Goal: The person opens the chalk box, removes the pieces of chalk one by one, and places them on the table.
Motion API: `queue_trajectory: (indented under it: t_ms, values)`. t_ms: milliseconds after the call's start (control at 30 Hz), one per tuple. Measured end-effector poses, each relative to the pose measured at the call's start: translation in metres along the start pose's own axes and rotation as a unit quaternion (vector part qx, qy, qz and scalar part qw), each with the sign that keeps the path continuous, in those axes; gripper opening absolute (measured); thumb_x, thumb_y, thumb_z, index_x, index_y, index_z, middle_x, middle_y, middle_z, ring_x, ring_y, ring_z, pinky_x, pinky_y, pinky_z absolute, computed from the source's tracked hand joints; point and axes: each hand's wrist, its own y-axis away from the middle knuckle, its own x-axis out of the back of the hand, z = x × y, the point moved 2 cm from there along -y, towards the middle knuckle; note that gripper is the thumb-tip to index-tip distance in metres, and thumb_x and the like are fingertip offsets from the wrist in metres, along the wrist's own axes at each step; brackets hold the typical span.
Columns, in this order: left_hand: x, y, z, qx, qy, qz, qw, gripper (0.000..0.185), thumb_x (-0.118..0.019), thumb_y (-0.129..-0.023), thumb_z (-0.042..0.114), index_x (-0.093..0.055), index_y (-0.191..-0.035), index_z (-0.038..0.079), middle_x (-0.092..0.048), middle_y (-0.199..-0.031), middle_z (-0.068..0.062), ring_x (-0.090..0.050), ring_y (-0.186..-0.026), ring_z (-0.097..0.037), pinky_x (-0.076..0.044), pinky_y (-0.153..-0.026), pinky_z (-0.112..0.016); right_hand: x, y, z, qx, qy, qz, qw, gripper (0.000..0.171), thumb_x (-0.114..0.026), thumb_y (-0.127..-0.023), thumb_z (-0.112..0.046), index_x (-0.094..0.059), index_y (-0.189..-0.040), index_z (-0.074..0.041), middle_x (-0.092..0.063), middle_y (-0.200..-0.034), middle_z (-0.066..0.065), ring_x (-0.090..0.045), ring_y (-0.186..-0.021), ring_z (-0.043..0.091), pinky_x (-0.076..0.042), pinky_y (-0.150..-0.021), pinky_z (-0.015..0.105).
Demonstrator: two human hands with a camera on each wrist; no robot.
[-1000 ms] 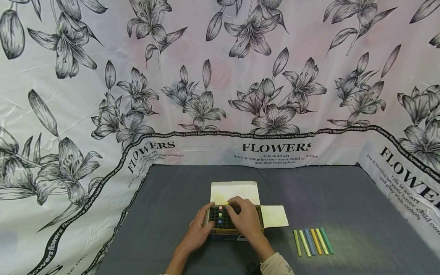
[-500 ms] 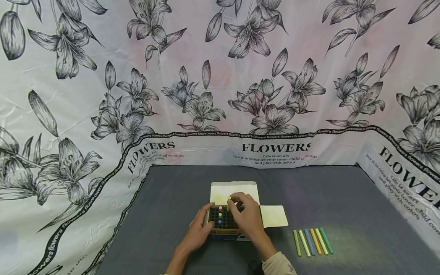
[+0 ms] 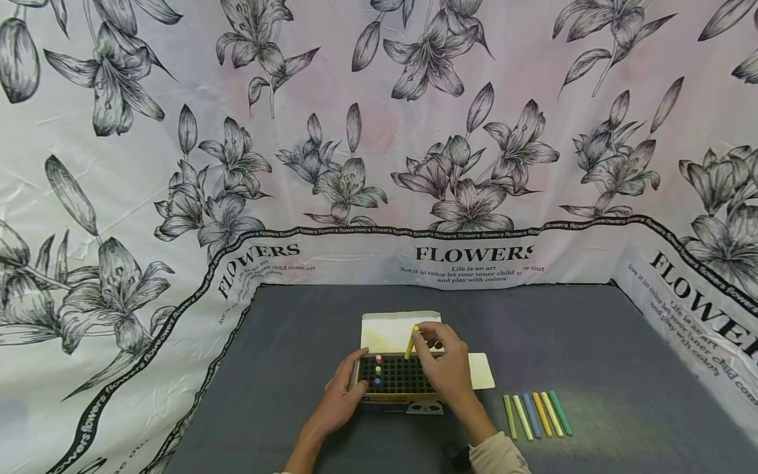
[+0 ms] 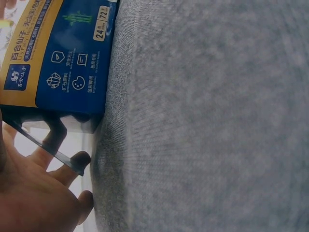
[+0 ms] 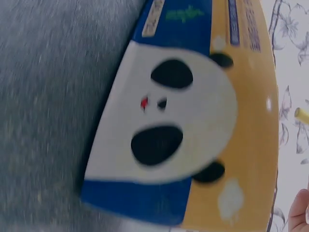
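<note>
The right hand (image 3: pixel 448 365) pinches a thin yellow chalk stick (image 3: pixel 410 342) between thumb and fingertips, holding it tilted just above the far edge of the chalk box (image 3: pixel 395 382), with the stick's lower end at the box's open top. The left hand (image 3: pixel 339 399) grips the box's left end, fingers curled round the side wall and thumb along the near edge (the left wrist view shows those fingers (image 4: pixel 67 166) against the cardboard). The box is a low cardboard carton, blue and yellow outside, with a white panda face with black ears and eyes printed on its near side (image 5: pixel 169 121); the blue side panel carries white Chinese characters, small icons and a pale tag reading "24" and "72" (image 4: pixel 101 25). Inside, a dark grid of small square cells fills the top; three stick ends show in the left-hand cells, one pink, one pale green and one blue. Two pale flaps (image 3: pixel 401 329) of the box lie open, one behind it and one to its right. To the right of the box, well apart from it, six chalk sticks (image 3: pixel 537 415) lie side by side on the dark grey felt-like cloth (image 3: pixel 284 342). Behind the box hangs a white creased backdrop (image 3: pixel 379 131) printed with black lilies and the word "FLOWERS".
</note>
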Motion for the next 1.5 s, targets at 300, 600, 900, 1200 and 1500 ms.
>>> queue_trajectory:
  t_ms: [300,600,900,1200,1500]
  values:
    - [0.001,0.001,0.0,0.009,0.008,-0.004,0.9999,0.061,-0.052,-0.099,0.017,-0.036,-0.156,0.033,-0.038,-0.156,-0.014,-0.046,-0.117,-0.032,-0.038,-0.08,-0.047,0.019,-0.003,0.008,0.003,-0.002,0.012,1.0,0.022,-0.073,-0.088,0.004,-0.072,-0.108,-0.004,-0.075,-0.079,0.007,-0.065,-0.066,0.015,-0.055,-0.064,0.031]
    - [0.0,0.003,0.0,0.016,0.003,-0.002,0.9999,0.063,-0.053,-0.098,0.017,-0.036,-0.156,0.034,-0.037,-0.157,-0.014,-0.049,-0.115,-0.032,-0.039,-0.079,-0.047,0.046,-0.002,0.019,-0.011,-0.015,0.02,1.0,0.022,-0.073,-0.089,0.003,-0.074,-0.108,-0.007,-0.075,-0.078,0.005,-0.064,-0.065,0.01,-0.051,-0.063,0.02]
    - [0.0,0.002,-0.001,0.02,0.005,-0.004,0.9998,0.062,-0.051,-0.099,0.017,-0.036,-0.156,0.035,-0.039,-0.154,-0.013,-0.046,-0.114,-0.031,-0.037,-0.079,-0.045,0.084,0.001,0.025,0.0,0.017,0.042,0.999,0.024,-0.071,-0.086,0.01,-0.075,-0.106,-0.002,-0.072,-0.076,0.012,-0.059,-0.062,0.006,-0.045,-0.065,0.015]
    - [-0.001,0.001,-0.001,0.019,0.008,-0.002,0.9998,0.063,-0.052,-0.098,0.018,-0.036,-0.155,0.036,-0.04,-0.152,-0.014,-0.047,-0.109,-0.03,-0.038,-0.076,-0.045,0.122,0.007,0.041,-0.026,0.057,0.042,0.997,0.022,-0.071,-0.088,0.006,-0.075,-0.108,-0.003,-0.073,-0.08,0.013,-0.059,-0.067,-0.001,-0.045,-0.068,0.013]
    - [0.001,0.001,0.003,0.013,0.019,-0.004,0.9997,0.063,-0.053,-0.098,0.016,-0.037,-0.155,0.035,-0.044,-0.142,-0.014,-0.048,-0.087,-0.022,-0.039,-0.068,-0.038,0.157,0.02,0.07,-0.07,0.115,0.052,0.99,0.02,-0.074,-0.088,0.002,-0.077,-0.106,-0.007,-0.072,-0.077,0.003,-0.057,-0.063,-0.001,-0.043,-0.064,0.012]
